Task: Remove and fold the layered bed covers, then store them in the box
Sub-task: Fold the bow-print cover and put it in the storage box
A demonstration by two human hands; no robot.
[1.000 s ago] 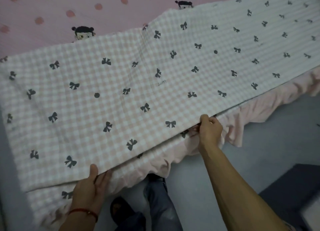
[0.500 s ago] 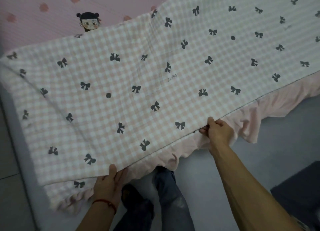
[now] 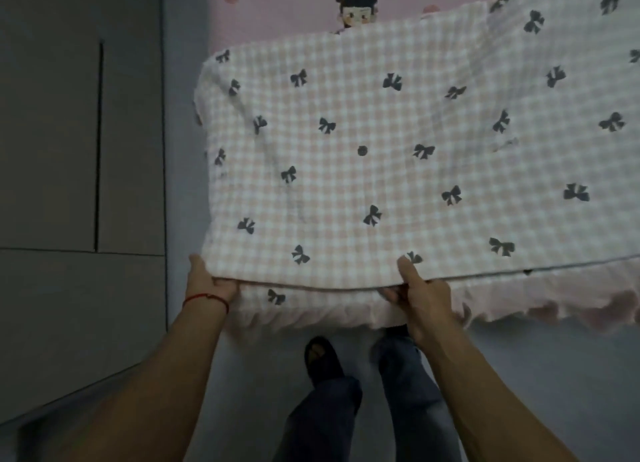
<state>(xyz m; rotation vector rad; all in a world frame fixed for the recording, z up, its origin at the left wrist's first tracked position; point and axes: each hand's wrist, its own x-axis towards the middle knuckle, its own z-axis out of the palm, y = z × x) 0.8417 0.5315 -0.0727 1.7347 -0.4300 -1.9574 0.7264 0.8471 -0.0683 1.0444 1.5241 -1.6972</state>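
Hands gripping the checked cover's near edge.
Left hand and right hand pinch the cover with curled fingers, likely to fold it.

Words on the checked cover: one small gray scribble near its right side, too blurry to read.
Pictures on the checked cover: dark bows and a dot, no letters.
Pink sheet: spots and a cartoon girl's head at the cover's far edge, no words.
Numbers, labels, brands: none can be read anywhere.
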